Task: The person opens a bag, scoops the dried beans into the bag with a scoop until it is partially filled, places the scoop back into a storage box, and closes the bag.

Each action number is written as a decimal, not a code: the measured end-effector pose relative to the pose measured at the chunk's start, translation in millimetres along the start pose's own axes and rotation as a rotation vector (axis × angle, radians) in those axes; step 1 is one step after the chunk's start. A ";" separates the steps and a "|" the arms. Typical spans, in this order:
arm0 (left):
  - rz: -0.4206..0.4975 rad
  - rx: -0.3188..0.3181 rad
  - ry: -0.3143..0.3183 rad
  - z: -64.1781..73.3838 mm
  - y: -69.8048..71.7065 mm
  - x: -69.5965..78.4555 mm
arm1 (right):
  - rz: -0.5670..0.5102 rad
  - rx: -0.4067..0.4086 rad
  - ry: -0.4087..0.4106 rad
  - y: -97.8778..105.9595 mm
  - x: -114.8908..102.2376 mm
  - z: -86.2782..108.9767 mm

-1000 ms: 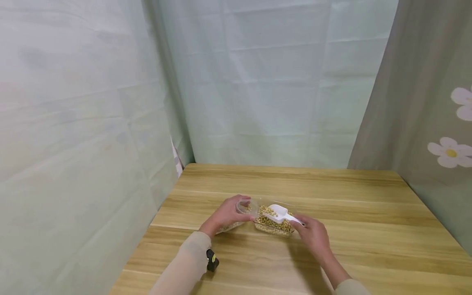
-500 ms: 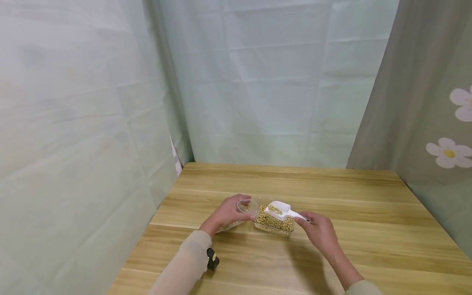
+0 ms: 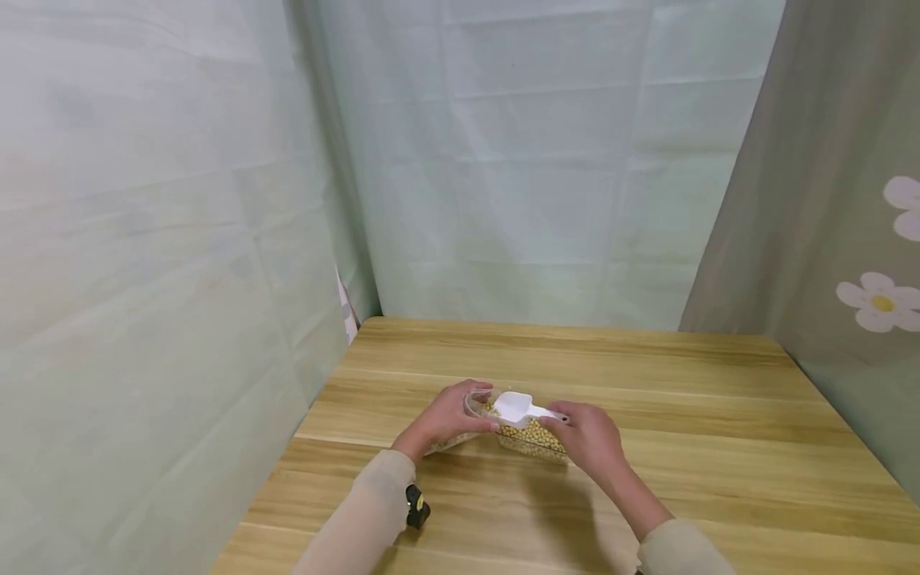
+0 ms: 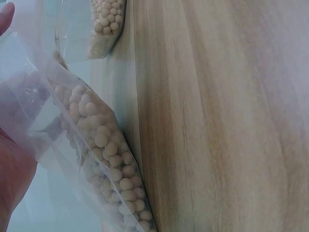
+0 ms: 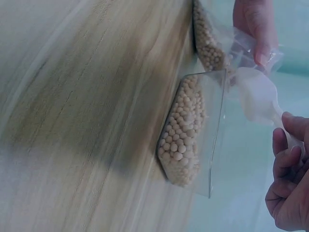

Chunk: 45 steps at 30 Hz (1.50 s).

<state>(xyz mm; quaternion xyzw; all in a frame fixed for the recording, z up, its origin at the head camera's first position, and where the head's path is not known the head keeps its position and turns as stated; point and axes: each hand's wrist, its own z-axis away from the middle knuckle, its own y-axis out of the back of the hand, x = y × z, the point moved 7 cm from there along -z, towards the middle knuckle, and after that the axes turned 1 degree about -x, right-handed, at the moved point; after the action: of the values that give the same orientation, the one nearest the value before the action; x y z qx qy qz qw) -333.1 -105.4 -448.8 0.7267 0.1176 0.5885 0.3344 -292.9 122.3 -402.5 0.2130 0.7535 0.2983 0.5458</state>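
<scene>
Your left hand [image 3: 447, 414] grips the mouth of a clear, soft plastic bag [image 4: 60, 140], left of a clear, rectangular plastic box [image 5: 210, 130]; your right hand [image 3: 588, 435] pinches a white plastic scoop [image 3: 513, 407], raised above the box's left end at the bag's mouth; round, pale-yellow beans [image 5: 181, 137] partly fill both, so filling seems partway; plenty remain boxed.

A wood-grained table [image 3: 719, 447] is bordered at the back and left by pale green sheets [image 3: 546, 176], marked with creases. At the right, a grey-brown curtain [image 3: 747, 184] is hung, printed with white flowers [image 3: 882, 303].
</scene>
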 end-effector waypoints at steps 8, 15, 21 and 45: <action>0.017 -0.001 0.010 2.1 1.9 -0.5 | -0.031 0.021 0.008 3.5 3.3 4.6; 0.014 0.000 -0.002 3.8 4.8 -2.5 | -0.058 0.034 -0.029 14.7 24.6 12.8; 0.027 -0.005 0.008 5.3 4.7 -2.6 | -0.019 -0.005 -0.092 18.3 44.7 19.2; 0.009 -0.010 0.007 3.7 0.1 -1.6 | 0.074 0.022 -0.056 -23.4 38.2 1.8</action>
<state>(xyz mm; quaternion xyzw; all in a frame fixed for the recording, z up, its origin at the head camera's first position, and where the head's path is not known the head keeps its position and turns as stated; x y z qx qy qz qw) -330.1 -107.7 -450.3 0.7233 0.1125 0.5932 0.3351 -303.0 130.2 -445.4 0.2550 0.7328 0.3041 0.5527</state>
